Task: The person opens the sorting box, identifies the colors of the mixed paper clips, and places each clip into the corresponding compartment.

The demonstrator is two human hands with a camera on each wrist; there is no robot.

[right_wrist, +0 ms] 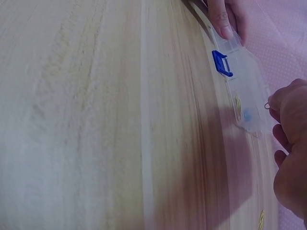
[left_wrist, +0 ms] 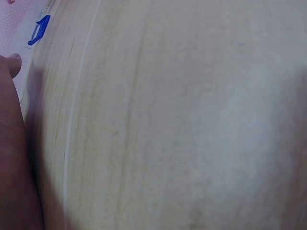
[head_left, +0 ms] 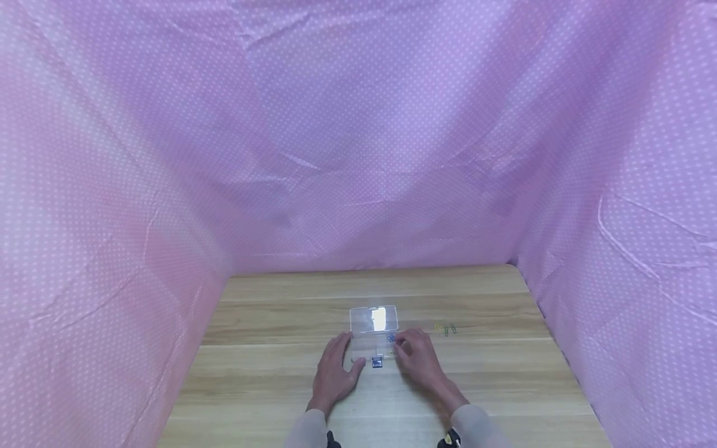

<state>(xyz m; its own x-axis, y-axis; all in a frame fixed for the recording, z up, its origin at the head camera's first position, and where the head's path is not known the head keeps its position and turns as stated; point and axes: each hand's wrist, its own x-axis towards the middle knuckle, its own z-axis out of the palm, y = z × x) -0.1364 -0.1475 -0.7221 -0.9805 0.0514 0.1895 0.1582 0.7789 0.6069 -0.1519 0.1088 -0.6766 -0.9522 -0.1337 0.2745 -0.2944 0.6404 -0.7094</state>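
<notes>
- Presently, a person is working at a wooden desk (head_left: 269, 373) enclosed on three sides by pink dotted cloth (head_left: 112, 186).
- A small clear plastic box (head_left: 373, 339) is lying on the desk near the front centre, between the two hands, with its lid (head_left: 374, 318) standing open toward the back and catching glare.
- The left hand (head_left: 335, 372) is resting on the desk against the left end of the box, fingers fairly straight and the thumb pressing the box's near edge; judged from this placement, it is steadying the box so that it does not slide. It is gripping nothing.
- The right hand (head_left: 417, 356) is sitting at the right end of the box with its fingers curled. In the right wrist view a thin wire loop, apparently a paper clip (right_wrist: 267, 105), is showing at the fingertips, so this hand is judged to be pinching a clip just beside the box rim.
- A blue latch (right_wrist: 221, 63) is projecting from the near wall of the box, hanging undone, which fits the lid standing open.
- A blue clip (right_wrist: 247, 115) and a yellow clip (right_wrist: 237, 103) are lying inside the box; its compartments cannot be told apart.
- A few loose clips (head_left: 446, 328), yellow and green, are lying on the desk to the right of the box, apart from it and within reach of the right hand.
- The left wrist view is showing mostly bare desk, a blurred hand edge and the blue latch.
</notes>
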